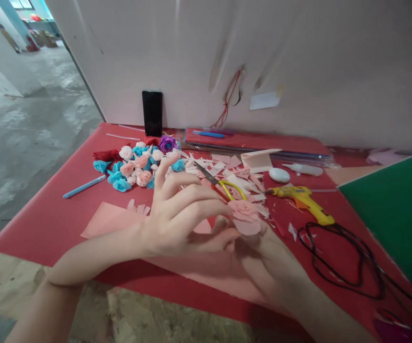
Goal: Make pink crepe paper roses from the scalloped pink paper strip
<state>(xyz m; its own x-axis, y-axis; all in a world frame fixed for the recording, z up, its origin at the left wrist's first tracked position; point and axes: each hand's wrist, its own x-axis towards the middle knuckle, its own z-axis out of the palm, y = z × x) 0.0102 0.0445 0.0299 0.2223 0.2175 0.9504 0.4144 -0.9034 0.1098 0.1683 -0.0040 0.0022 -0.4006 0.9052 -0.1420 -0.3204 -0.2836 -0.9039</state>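
Observation:
A pink paper flower (246, 216) sits between both hands above the red table (48, 219). My left hand (180, 214) reaches across from the left, its thumb and fingertips pinching the flower's left side, index finger raised. My right hand (266, 259) lies below and right, fingers curled up around the flower's base. Just behind the hands lie yellow-handled scissors (223, 186) among pink paper scraps (227, 174).
A pile of pink, blue, white and purple paper flowers (139, 166) lies at the back left, a blue pen (84, 186) beside it. A yellow glue gun (304, 200) with black cord (341, 257) lies right. A phone (152, 113) leans on the wall. Green sheet (398, 214) far right.

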